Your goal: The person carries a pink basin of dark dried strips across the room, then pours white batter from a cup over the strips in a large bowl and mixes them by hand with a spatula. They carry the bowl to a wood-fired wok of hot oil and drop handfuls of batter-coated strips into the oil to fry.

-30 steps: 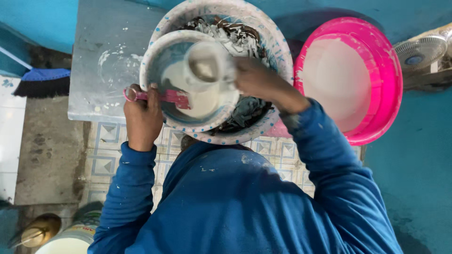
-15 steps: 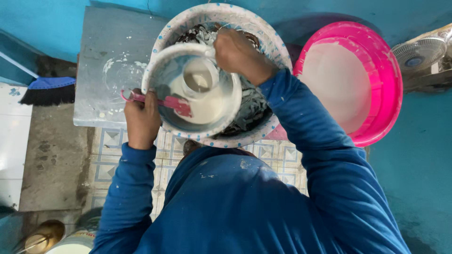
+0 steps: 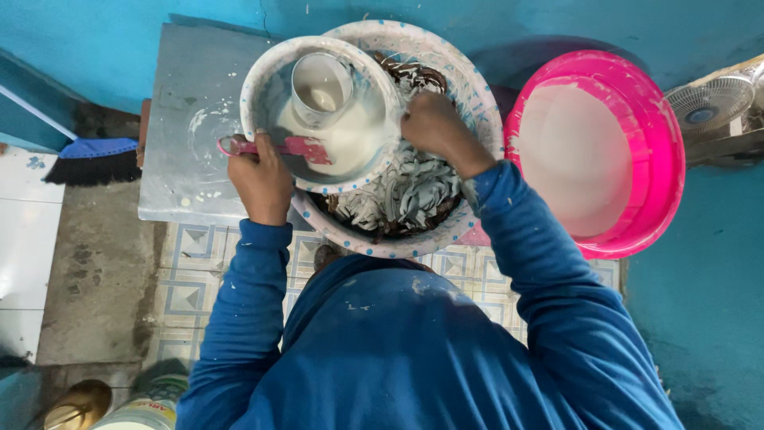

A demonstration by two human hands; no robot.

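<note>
While a small speckled bowl (image 3: 274, 80) of white batter is steadied above the near edge of the grey tabletop (image 3: 179, 127), its near rim is clamped in the grip of the left hand (image 3: 261, 179), whose fingers are pressed together around both the rim and the pink handle of a spatula (image 3: 298, 146) laid across the bowl. A white cup (image 3: 320, 87) is seen standing in the batter, toward the bowl's far side. The small bowl overlaps the left rim of a large speckled basin (image 3: 477, 111), which overhangs the tabletop's right edge. The right hand (image 3: 436, 127) is lowered into that basin, fingers curled down into the batter-coated strips (image 3: 414, 191); whether anything is pinched cannot be told. Both blue-sleeved forearms are stretched forward, the right bent at the elbow. A pink basin (image 3: 652, 159) is set just beside the large one, off the tabletop's right edge.
</note>
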